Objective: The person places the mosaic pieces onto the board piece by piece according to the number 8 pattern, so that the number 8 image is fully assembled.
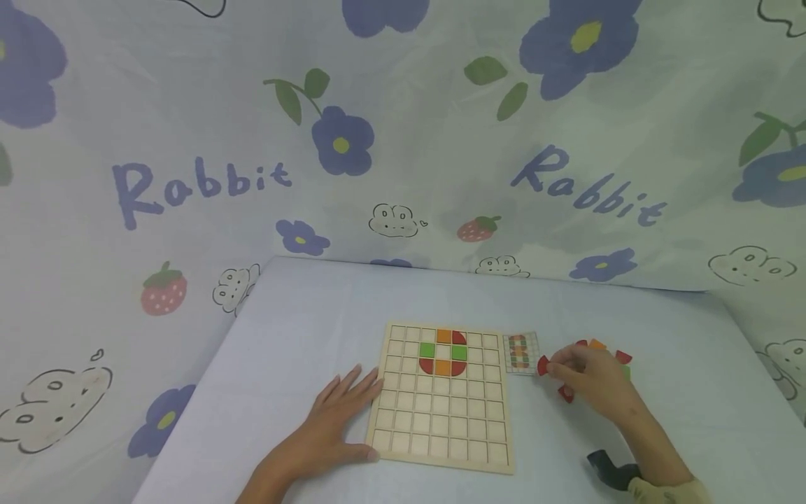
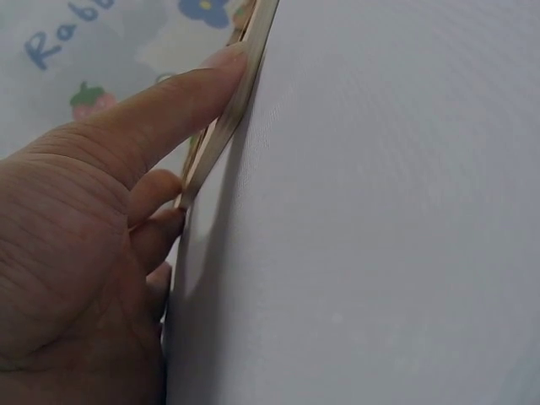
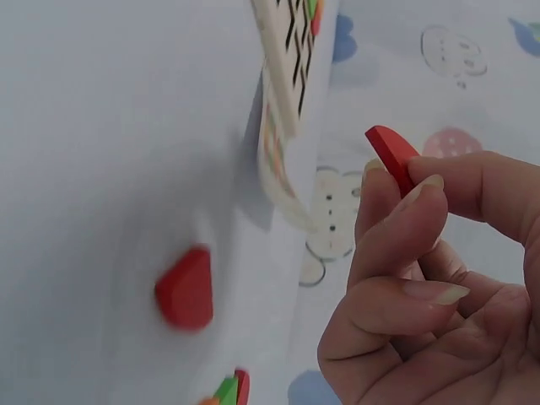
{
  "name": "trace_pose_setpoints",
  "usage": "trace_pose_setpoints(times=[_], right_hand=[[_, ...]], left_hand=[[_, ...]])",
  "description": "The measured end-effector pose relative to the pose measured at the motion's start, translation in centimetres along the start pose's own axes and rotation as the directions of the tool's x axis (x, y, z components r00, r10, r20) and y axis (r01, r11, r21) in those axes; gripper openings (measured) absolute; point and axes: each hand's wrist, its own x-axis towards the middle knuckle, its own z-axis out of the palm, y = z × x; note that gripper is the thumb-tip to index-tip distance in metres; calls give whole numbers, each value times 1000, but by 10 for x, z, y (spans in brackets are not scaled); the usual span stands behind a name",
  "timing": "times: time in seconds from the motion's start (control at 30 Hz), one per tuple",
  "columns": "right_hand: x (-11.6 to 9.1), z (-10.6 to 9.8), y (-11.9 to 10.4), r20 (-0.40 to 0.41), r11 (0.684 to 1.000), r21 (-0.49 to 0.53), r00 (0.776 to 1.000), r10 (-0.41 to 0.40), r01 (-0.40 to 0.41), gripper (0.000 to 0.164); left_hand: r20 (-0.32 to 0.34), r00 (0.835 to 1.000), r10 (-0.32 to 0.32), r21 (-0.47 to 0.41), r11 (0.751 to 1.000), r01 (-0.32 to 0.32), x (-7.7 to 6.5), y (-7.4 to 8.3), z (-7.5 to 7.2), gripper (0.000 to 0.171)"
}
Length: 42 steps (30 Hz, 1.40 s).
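A wooden grid board [image 1: 441, 423] lies on the table, with orange, green and red pieces set in a ring near its far edge. My left hand [image 1: 334, 427] rests at the board's left side; its fingertips and thumb touch the rim, fingers spread. In the left wrist view the thumb [image 2: 169, 114] lies against the board's edge [image 2: 224, 126]. My right hand [image 1: 595, 378] pinches a red quarter-round piece [image 3: 395, 154] between thumb and fingers, held above the table right of the board. Another red piece [image 3: 186, 291] lies below that hand.
A pattern card [image 1: 521, 353] lies against the board's right edge. Loose pieces, among them an orange one [image 1: 597, 344] and a red one [image 1: 623, 358], lie around the right hand. A black curved object [image 1: 611, 470] is by the right wrist. Printed cloth [image 1: 403, 175] hangs behind the table.
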Motion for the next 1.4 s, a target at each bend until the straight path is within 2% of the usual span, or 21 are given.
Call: trace_pose_setpoints(times=[0.13, 0.23, 0.43, 0.53, 0.7, 1.0, 1.13, 1.3, 1.4], right_hand=[[5, 11, -11, -15, 998, 48, 999, -44, 45, 14], [10, 21, -18, -43, 990, 86, 994, -105, 108, 12], [22, 41, -28, -59, 970, 116, 976, -208, 213, 26], [26, 49, -33, -45, 971, 107, 976, -211, 215, 23], [33, 60, -45, -23, 977, 126, 985, -173, 174, 14], [50, 77, -67, 8, 991, 99, 996, -90, 89, 14], [59, 82, -74, 14, 985, 121, 993, -121, 119, 13], [69, 91, -81, 26, 968, 161, 979, -200, 194, 10], [75, 96, -85, 30, 953, 168, 965, -259, 251, 20]], left_hand=[[0, 1000, 0, 8, 1000, 0, 0, -1, 0, 105], [-1, 1000, 4, 13, 1000, -4, 0, -2, -1, 105], [0, 1000, 7, 13, 1000, -7, 0, -2, 0, 105], [0, 1000, 8, 10, 1000, -8, 0, -2, 0, 104], [-5, 1000, 6, 9, 1000, -6, 1, 0, 0, 104], [-13, 1000, 8, 17, 1000, -7, 0, -1, 0, 104], [-14, 1000, 8, 23, 1000, -7, 0, -2, 0, 104], [-11, 1000, 3, 21, 1000, -3, 0, -2, 1, 104], [-10, 1000, 5, 20, 1000, -5, -1, -3, 2, 104]])
